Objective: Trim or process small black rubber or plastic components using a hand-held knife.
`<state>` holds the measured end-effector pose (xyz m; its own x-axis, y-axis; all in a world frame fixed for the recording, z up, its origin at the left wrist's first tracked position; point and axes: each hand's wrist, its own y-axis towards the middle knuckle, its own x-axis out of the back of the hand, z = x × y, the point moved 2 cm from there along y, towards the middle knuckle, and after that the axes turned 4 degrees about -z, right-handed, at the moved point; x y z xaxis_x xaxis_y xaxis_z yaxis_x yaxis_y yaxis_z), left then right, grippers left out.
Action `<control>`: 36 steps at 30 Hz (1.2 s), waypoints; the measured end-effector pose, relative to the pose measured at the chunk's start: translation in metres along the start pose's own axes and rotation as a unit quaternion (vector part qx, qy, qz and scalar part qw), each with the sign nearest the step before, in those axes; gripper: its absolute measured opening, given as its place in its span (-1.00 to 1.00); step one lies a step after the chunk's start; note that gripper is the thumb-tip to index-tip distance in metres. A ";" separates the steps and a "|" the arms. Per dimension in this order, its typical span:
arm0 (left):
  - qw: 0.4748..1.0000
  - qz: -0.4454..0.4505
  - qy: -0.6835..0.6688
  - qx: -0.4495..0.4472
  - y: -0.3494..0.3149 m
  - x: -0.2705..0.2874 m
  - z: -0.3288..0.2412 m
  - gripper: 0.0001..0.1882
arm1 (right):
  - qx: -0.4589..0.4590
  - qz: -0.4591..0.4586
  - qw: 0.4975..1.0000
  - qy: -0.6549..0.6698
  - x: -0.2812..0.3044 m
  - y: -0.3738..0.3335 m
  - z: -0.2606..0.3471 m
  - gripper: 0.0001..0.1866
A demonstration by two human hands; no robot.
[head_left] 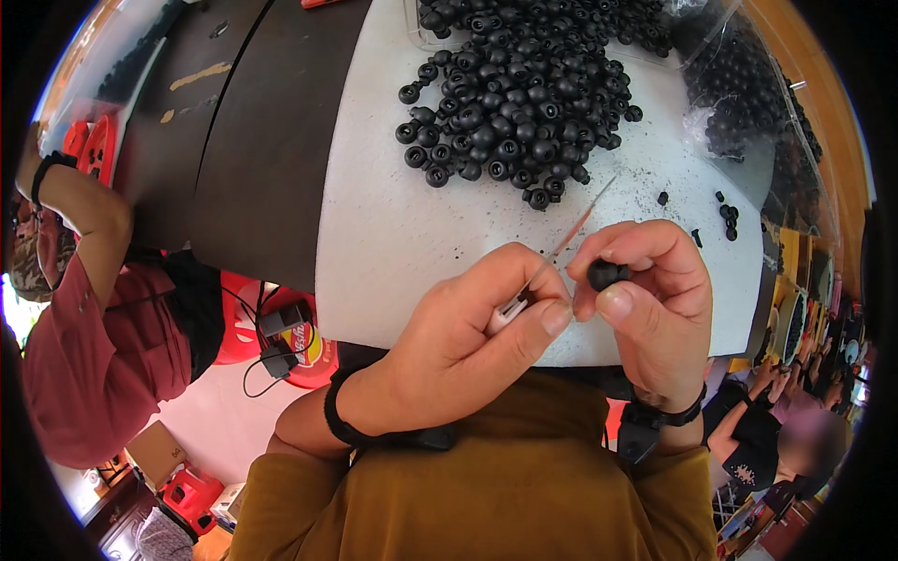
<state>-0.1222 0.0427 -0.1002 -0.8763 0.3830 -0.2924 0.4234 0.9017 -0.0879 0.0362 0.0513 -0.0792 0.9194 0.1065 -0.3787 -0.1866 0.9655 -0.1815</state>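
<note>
My left hand (468, 337) is closed around a knife (506, 317) with a white handle. Its long thin blade slants up and away to the right, over the white sheet. Close beside it, my right hand (659, 299) pinches a small black round part (606, 274) between thumb and fingers. The fingers partly hide this part. Beyond both hands lies a big heap of similar black parts (524, 103), rounded and many with a hole in one end.
The white work surface (383, 252) carries black crumbs and a few loose bits (728, 220) on the right. A clear plastic bin (748, 112) of black parts stands far right. A dark table (271, 140) adjoins on the left, where another person (103, 327) sits. More people work at right.
</note>
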 end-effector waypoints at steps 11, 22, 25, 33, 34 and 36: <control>0.997 -0.058 0.023 -0.036 -0.002 0.000 -0.009 -0.90 | -0.005 0.022 0.999 0.047 -0.002 -0.012 -0.010 -0.74; 0.945 -0.019 0.286 -0.158 -0.007 0.000 -0.019 -0.86 | 0.084 0.018 0.996 -0.038 0.004 -0.021 -0.016 -0.76; 0.923 -0.015 0.343 -0.175 -0.010 -0.003 -0.019 -0.79 | 0.113 0.045 0.993 0.001 0.010 -0.020 -0.019 -0.75; 0.894 -0.006 0.405 -0.191 -0.010 -0.013 -0.014 -0.77 | 0.106 0.072 0.986 0.108 0.012 -0.020 -0.026 -0.73; 0.894 -0.006 0.406 -0.191 -0.010 -0.013 -0.014 -0.77 | 0.105 0.072 0.986 0.107 0.012 -0.020 -0.026 -0.71; 0.893 -0.007 0.410 -0.188 -0.010 -0.014 -0.014 -0.79 | 0.104 0.073 0.986 0.105 0.012 -0.021 -0.026 -0.70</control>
<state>-0.1171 0.0313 -0.0823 -0.8201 0.2505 0.5145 0.4386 0.8526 0.2841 0.0423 0.0257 -0.1032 0.7922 0.2167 -0.5705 -0.2159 0.9739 0.0702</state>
